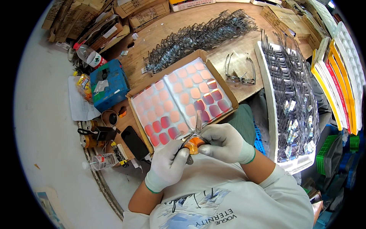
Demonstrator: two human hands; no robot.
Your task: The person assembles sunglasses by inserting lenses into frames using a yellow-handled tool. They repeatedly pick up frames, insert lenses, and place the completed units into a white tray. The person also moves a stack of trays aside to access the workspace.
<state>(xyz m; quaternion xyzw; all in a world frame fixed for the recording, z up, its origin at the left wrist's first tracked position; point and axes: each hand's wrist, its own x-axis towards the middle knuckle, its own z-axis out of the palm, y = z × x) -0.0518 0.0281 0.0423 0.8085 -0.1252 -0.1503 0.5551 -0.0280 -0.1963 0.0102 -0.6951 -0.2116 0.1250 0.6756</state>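
My left hand (pixel 167 165), in a white knit glove, is closed on one side of a pair of glasses with a clear frame. My right hand (pixel 229 142), gloved the same way, grips the other side, thumb at the edge of a shiny orange lens (pixel 193 142). One temple of the glasses points up between the hands. The gloved fingers hide much of the frame. Just beyond the hands, an open cardboard box (pixel 233 100) holds sheets of lenses in rows, some pinkish and filmed, others mirrored red and purple.
A long row of glasses frames (pixel 198 40) lies behind the box; one separate pair (pixel 240 78) sits right of it. A white tray (pixel 271 126) of frames stands at right. Left are a blue box (pixel 109 84), a black phone (pixel 134 142) and plastic bottles (pixel 102 162).
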